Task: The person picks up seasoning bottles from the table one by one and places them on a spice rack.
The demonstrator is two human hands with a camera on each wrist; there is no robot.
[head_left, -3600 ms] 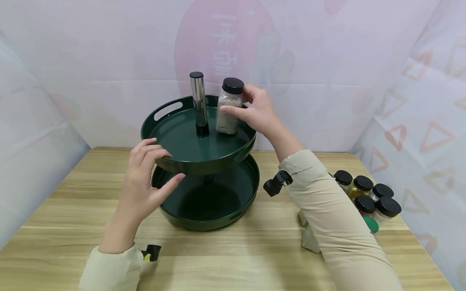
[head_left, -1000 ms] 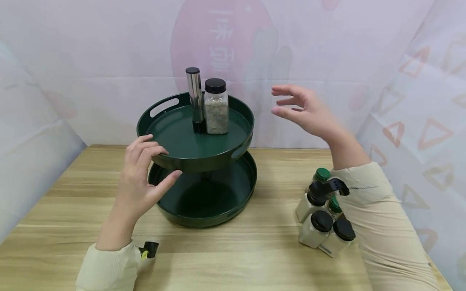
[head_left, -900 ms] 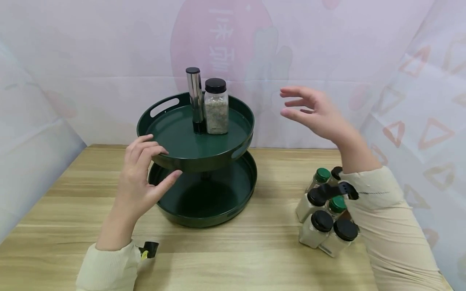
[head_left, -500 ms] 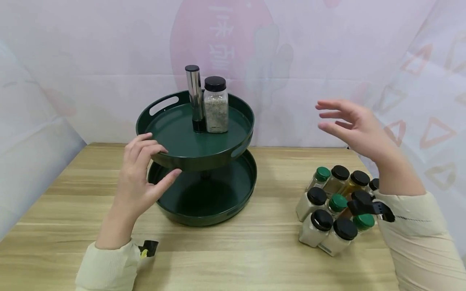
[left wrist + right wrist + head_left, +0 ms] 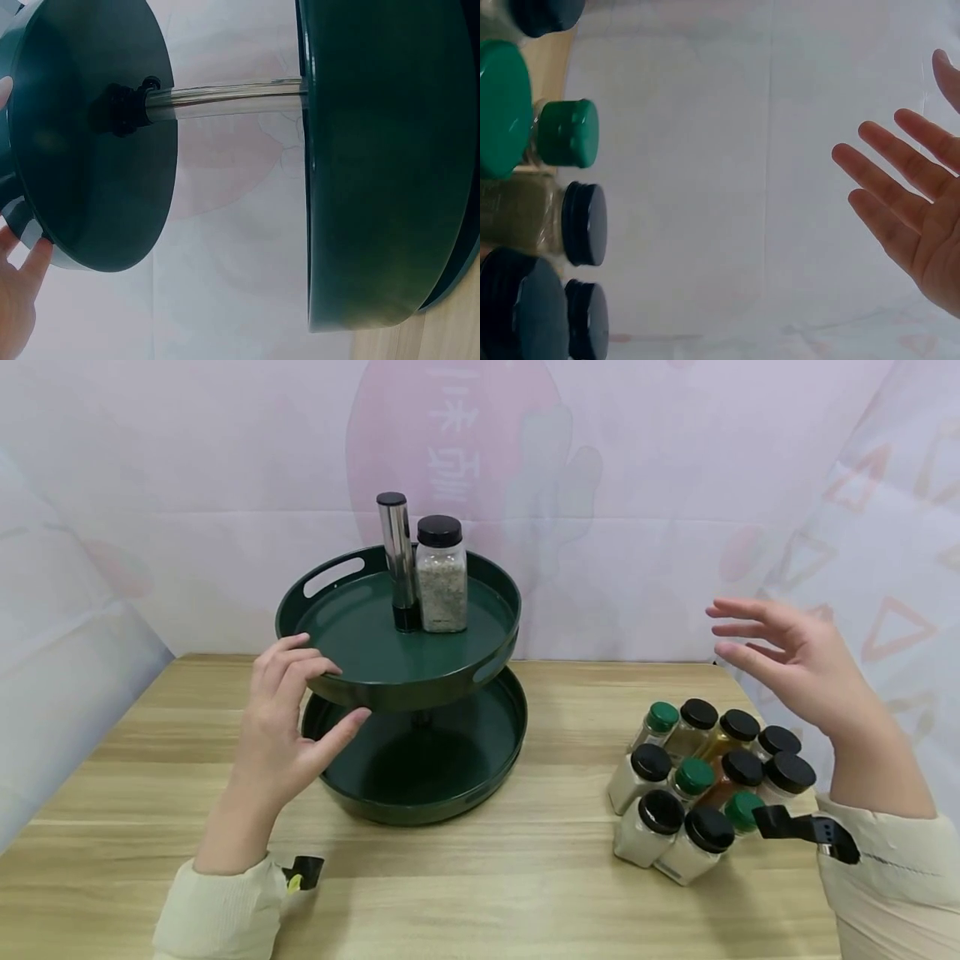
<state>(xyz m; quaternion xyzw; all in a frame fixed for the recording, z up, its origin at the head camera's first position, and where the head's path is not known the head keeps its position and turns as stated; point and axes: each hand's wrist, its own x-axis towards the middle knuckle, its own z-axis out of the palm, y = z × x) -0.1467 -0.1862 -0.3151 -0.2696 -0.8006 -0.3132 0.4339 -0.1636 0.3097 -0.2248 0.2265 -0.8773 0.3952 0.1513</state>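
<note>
A dark green two-tier tray (image 5: 375,647) stands on the table with a chrome post (image 5: 397,547) rising through its upper tier. At the left front, my left hand (image 5: 273,718) holds the upper rim, fingers over the top and thumb below. Upright beside the post is a clear jar (image 5: 442,585) with a black lid and pale, grainy contents. My right hand (image 5: 810,668) hovers at the right, holding nothing, its fingers spread in the right wrist view. Below it, a group of spice jars (image 5: 697,781) with black and green lids crowds together.
The lower tier (image 5: 420,814) sits on the wooden table (image 5: 525,893) under the upper one. White printed cloth (image 5: 637,485) hangs behind and at both sides. Small black camera mounts (image 5: 802,831) are strapped at both wrists.
My right hand let go of the clear jar, which now stands by the post, and moved right and down toward the spice jars. My left hand keeps its place at the rim.
</note>
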